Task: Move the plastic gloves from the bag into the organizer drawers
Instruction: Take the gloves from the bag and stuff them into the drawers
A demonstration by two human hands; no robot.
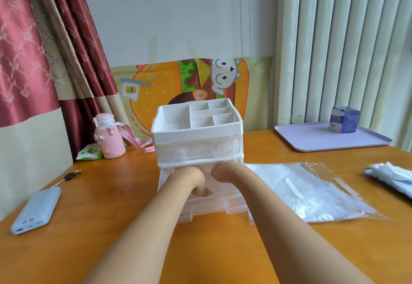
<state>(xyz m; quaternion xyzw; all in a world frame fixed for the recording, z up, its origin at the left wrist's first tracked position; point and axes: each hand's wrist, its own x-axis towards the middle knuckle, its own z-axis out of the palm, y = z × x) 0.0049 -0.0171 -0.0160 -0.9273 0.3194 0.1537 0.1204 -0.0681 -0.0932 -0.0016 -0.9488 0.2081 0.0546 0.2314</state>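
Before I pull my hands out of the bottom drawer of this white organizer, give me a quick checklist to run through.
1. Lower clear plastic drawer pulled out: ok.
2. Left hand and right hand down inside it: ok.
3. Grip: cannot tell, the fingers are hidden in the drawer.
4. Upper drawer pushed in, out of the way: ok.
5. Clear plastic bag close by: ok, it lies flat on the orange wooden table, just right of the drawer.
6. Bag emptied: cannot tell.
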